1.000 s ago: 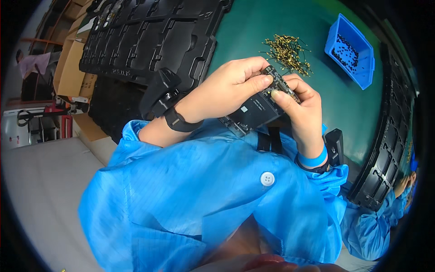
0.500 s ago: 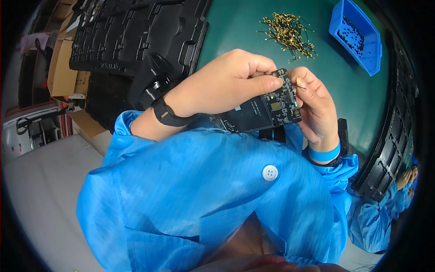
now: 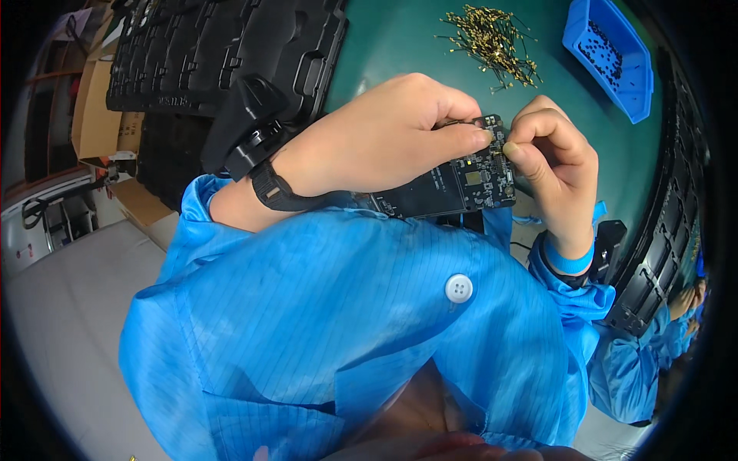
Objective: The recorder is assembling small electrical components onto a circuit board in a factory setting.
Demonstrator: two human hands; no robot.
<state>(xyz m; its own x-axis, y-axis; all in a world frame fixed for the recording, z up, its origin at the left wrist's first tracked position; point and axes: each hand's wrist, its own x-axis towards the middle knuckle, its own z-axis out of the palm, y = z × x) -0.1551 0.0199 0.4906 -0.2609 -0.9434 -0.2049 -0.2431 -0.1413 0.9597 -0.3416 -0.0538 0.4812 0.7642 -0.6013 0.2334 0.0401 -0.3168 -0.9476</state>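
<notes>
My left hand (image 3: 400, 142) is closed on a black circuit board (image 3: 438, 192), its thumb pressed on the top face near the upper corner. The board is tilted in front of my body, with small chips and connectors along its right end. At that right edge my right hand (image 3: 561, 157) pinches with thumb and index finger, the tips touching or nearly touching the board. A short thin cable showed in this pinch a moment ago; now the fingertips mostly hide it. Beyond the hands lies a pile of short black cables with gold ends (image 3: 492, 42).
A blue bin (image 3: 642, 84) with small dark parts stands at the far right on the green table (image 3: 384, 58). Black moulded trays (image 3: 231, 58) are stacked at the left; another black tray (image 3: 653, 261) lines the right edge. A co-worker's blue sleeve (image 3: 626, 376) shows lower right.
My right hand has turned and brought its pinch against the board's right edge; the cable end that stuck out is no longer plainly visible. The board has shifted slightly right.
</notes>
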